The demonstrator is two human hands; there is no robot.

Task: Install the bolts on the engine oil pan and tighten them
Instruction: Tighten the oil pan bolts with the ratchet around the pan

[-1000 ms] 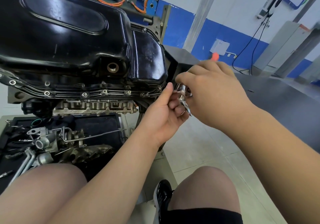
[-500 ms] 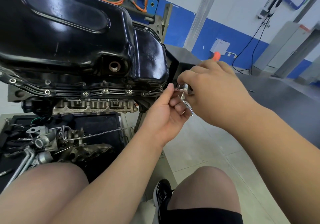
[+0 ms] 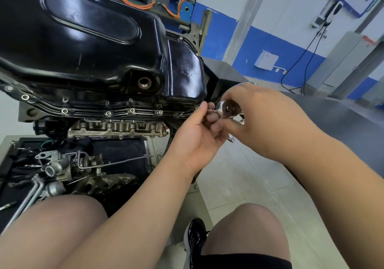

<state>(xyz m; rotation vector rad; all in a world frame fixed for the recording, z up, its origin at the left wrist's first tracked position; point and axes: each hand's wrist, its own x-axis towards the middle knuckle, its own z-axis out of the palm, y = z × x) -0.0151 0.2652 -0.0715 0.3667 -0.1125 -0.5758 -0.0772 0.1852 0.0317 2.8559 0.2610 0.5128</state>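
Observation:
The black engine oil pan (image 3: pixel 87 40) sits upside-down on the engine, filling the upper left. Several bolts (image 3: pixel 108 113) line its flange along the near edge. At the flange's right corner my left hand (image 3: pixel 197 131) pinches a short socket piece against the pan's edge. My right hand (image 3: pixel 264 121) grips a chrome ratchet (image 3: pixel 227 107) whose round head meets that socket; the handle is mostly hidden under my fingers, with a tip showing below. The bolt under the socket is hidden.
A black tray (image 3: pixel 124 150) below the engine holds loose engine parts (image 3: pixel 62 169) and rods. My knees and one black shoe (image 3: pixel 195 239) are at the bottom. A grey table (image 3: pixel 342 127) lies to the right; cables hang on the blue-and-white wall.
My right hand has turned, so the ratchet's round head now faces me and sits higher. My left hand stays at the flange corner. The view shifted slightly.

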